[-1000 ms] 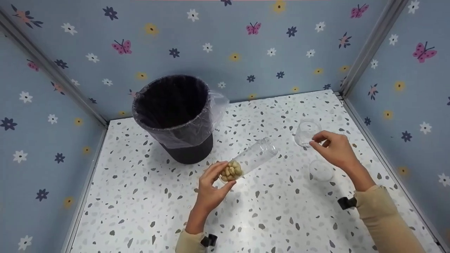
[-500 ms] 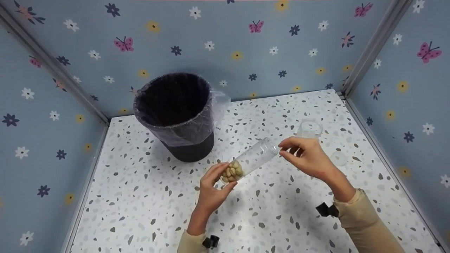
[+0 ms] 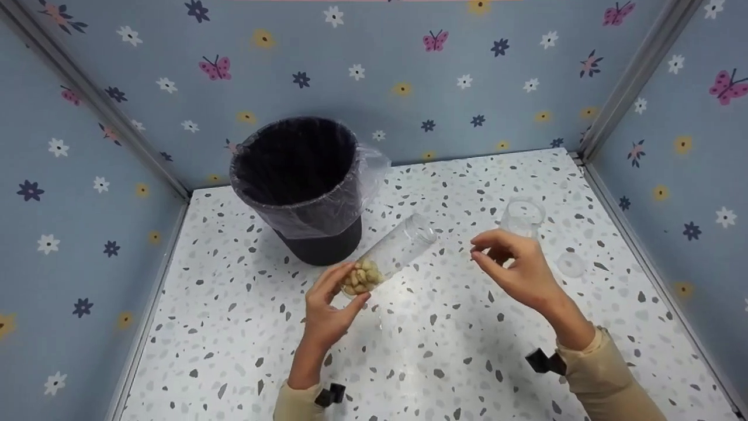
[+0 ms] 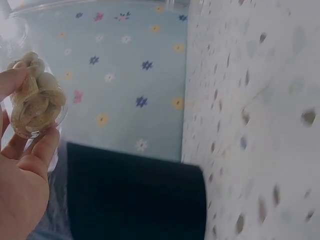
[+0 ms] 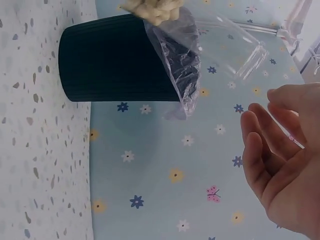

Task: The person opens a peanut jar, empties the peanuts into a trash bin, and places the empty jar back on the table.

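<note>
In the head view my left hand grips a clear tube-shaped jar by its bottom end, thumb on one side and fingers on the other. The jar is tilted, its uncovered mouth raised toward the right. Pale nuts, cashew-like, are heaped at the bottom, also visible in the left wrist view. My right hand hovers right of the jar's mouth, apart from it. Its fingers are loosely bent with nothing visible between them, as the right wrist view shows.
A black bin with a clear plastic liner stands behind the jar, to the left. Beyond my right hand are a small clear cup and a clear round disc on the speckled table. Flower-patterned panels enclose the table.
My right hand came left from beside the clear cup to the jar's mouth. The left hand then drew the jar left, widening the gap. The clear disc now lies farther right.
</note>
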Available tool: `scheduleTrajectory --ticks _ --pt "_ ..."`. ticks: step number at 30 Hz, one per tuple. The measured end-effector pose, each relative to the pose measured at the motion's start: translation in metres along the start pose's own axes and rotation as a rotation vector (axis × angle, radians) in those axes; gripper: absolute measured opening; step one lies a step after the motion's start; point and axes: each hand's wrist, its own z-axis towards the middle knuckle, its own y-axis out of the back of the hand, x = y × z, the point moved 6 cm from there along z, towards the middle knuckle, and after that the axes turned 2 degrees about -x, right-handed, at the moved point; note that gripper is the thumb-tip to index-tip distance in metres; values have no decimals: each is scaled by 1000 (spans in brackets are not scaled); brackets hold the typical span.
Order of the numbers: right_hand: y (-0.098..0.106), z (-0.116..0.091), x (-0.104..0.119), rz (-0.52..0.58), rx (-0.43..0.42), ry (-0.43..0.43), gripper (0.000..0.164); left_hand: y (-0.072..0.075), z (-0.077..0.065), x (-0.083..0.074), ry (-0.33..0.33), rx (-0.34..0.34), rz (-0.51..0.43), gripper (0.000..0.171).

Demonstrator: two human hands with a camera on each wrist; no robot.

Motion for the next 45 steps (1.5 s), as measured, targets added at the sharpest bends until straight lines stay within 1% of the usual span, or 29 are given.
scheduleTrajectory --ticks 3,8,10,14,17,20,24,27,30,32,33,35,39,42,45 --pt "1 -10 -10 -19 1 -5 20 21 9 -3 -17 -29 19 57" --pt "1 -35 -38 -41 36 -60 23 60 26 -13 -45 -57 82 58" --pt "0 -42 -45 -41 40 -80 25 78 33 -19 -57 -71 112 58" --pt "-1 -51 -51 -35 48 -111 26 114 47 -31 -82 -104 177 58" --pt "-4 -56 -53 -27 56 -119 25 139 60 -40 -87 -118 258 58" --pt "-8 -61 -53 -42 60 -111 27 160 74 -49 -92 -128 337 58" --pt "-13 -66 -54 -77 69 -112 28 183 96 -57 -112 -119 429 58" --pt "-16 -70 -57 -82 88 -129 25 201 113 -55 -131 -91 517 60" --pt "-18 -73 -61 -89 92 -153 23 217 131 -52 -159 -57 631 61" --pt "-19 -75 -63 -94 91 -170 23 223 143 -50 -167 -35 693 60" --pt "-19 -76 -64 -95 91 -178 23 225 149 -50 -168 -15 728 59" --pt "-20 -78 -67 -95 93 -191 23 225 159 -47 -160 20 767 58" --pt "-22 -86 -71 -95 98 -217 23 219 175 -36 -135 110 804 56" --pt "-23 -93 -75 -98 101 -245 23 211 184 -25 -108 196 836 55" --pt "-26 -100 -78 -93 118 -288 22 204 191 -16 -67 277 884 55"
